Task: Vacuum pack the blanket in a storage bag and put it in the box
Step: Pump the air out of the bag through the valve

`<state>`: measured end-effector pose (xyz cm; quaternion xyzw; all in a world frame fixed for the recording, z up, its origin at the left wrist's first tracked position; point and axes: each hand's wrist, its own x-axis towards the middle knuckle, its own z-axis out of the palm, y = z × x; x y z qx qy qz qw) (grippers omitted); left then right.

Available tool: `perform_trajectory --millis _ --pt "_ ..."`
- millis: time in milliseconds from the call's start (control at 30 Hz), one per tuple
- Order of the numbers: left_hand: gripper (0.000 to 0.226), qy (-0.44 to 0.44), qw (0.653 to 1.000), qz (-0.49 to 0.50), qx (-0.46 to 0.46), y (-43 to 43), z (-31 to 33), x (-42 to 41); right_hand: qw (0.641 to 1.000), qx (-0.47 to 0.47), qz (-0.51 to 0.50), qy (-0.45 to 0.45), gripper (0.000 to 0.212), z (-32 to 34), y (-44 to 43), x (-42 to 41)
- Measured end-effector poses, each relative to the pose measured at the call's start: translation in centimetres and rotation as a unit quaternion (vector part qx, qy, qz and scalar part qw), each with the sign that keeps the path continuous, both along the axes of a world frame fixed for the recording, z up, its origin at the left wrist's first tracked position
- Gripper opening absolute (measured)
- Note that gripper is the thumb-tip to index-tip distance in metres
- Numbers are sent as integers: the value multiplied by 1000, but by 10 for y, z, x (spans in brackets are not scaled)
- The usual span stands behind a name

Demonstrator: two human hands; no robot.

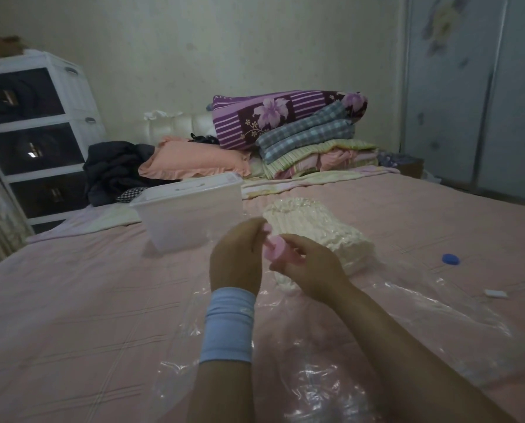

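Pink pump is gripped by fingers of left hand and right hand, near vacuum-packed blanket.

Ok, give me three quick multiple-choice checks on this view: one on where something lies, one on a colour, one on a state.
1. Where does the blue cap lie?
A. On the box lid.
B. On the bedsheet, right of the blanket.
C. On the pillow.

2. What colour is the pump held over the bed?
A. Green.
B. Black.
C. Pink.

3. In what state is the blanket?
A. Compressed and wrinkled inside the clear storage bag.
B. Spread flat over the bed.
C. Folded inside the box.

Answers:
1 B: the cap sits alone on the sheet, apart from the blanket.
2 C: the left hand and right hand each hold the pump, which is pink.
3 A: the blanket is shrunken and ridged under tight plastic, with slack bag lying around it.
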<state>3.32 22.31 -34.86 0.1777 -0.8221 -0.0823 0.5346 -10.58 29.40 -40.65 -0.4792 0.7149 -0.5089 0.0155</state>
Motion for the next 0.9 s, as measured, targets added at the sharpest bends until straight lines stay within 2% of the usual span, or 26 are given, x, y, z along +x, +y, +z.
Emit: perform_trajectory --millis 133,267,333,467,567,633,767,900 --pt "18 165 978 64 -108 6 45 26 1000 -11 7 -19 54 3 5 -5" --pt "20 260 954 89 -123 5 54 26 1000 -5 14 -21 54 1 6 -7" --pt "17 255 961 63 -92 5 36 11 1000 -6 14 -23 54 0 5 -6" --pt "15 69 997 -27 24 9 -10 -12 1000 -6 9 -13 51 -1 2 -5" --pt "10 18 998 -26 48 7 -7 -10 1000 -8 4 -7 51 0 2 -4" --pt "9 44 999 -4 -10 8 15 2 1000 -16 3 -18 52 0 3 -4" --pt "15 174 978 61 -97 8 59 35 999 -16 10 -28 54 0 4 -6" --pt "19 248 960 82 -105 14 60 28 999 -12 11 -32 55 -2 5 -5"
